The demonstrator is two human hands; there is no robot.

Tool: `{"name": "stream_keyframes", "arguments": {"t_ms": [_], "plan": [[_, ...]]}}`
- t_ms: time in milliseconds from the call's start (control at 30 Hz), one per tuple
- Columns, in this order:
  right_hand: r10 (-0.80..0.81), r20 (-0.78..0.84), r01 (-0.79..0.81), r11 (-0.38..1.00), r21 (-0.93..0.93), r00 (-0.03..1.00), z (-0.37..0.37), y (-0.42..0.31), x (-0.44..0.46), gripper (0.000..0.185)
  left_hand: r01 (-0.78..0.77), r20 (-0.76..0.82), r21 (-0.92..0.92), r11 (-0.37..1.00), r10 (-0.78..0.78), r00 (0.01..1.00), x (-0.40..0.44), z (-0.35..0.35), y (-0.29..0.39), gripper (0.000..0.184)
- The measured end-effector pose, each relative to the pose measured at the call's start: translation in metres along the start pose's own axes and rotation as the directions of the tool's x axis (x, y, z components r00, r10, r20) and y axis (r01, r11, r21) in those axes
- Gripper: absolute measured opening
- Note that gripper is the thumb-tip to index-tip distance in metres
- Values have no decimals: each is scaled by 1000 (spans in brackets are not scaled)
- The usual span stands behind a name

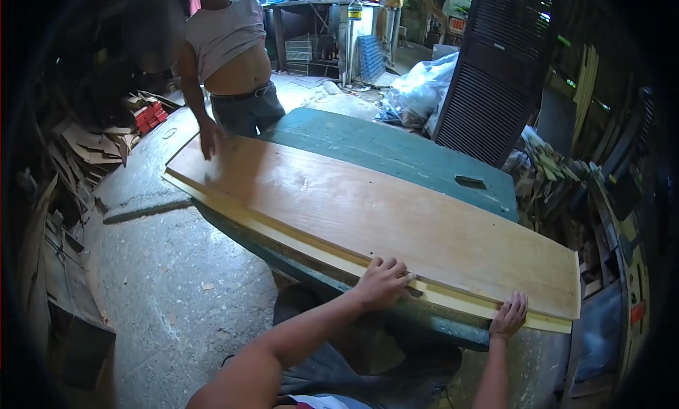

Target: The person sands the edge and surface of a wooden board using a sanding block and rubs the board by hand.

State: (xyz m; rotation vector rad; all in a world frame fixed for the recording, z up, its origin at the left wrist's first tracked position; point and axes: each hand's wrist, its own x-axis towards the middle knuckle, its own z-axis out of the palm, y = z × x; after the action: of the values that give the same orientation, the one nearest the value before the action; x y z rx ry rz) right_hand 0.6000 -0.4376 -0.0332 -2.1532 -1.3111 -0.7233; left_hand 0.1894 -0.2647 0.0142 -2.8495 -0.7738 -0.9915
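A long wooden panel (368, 204) lies across a green table (339, 137), over a pale yellow wooden strip or board (283, 239) that shows along the near side. At the middle of this near edge, my left hand (382, 283) is closed with bent fingers on the panel's border; a small dark piece shows beside its thumb, too unclear to name. Farther right, my right hand (508, 316) grips the edge near the panel's right end, fingers on top. Its thumb is hidden. Small dark dots, perhaps nail or screw heads, mark the panel.
A person (230, 55) stands at the far left end, one hand (208, 139) by the panel. A dark louvered door (488, 77) leans behind the table. Plastic bags (421, 87) lie at the back. Wood scraps (92, 144) line the left, more boards (615, 161) the right.
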Motion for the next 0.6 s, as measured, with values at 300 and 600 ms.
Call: {"name": "stream_keyframes", "arguments": {"t_ms": [300,600], "plan": [[18,-4,-18,999,-39,1000,8,3,0,48,227,-73,21,974,-225,972,-30,-36,-35,42],[72,67,-72,997,-3,995,9,9,-10,52,123,107,-167,978,-106,989,7,-6,47,32]]}}
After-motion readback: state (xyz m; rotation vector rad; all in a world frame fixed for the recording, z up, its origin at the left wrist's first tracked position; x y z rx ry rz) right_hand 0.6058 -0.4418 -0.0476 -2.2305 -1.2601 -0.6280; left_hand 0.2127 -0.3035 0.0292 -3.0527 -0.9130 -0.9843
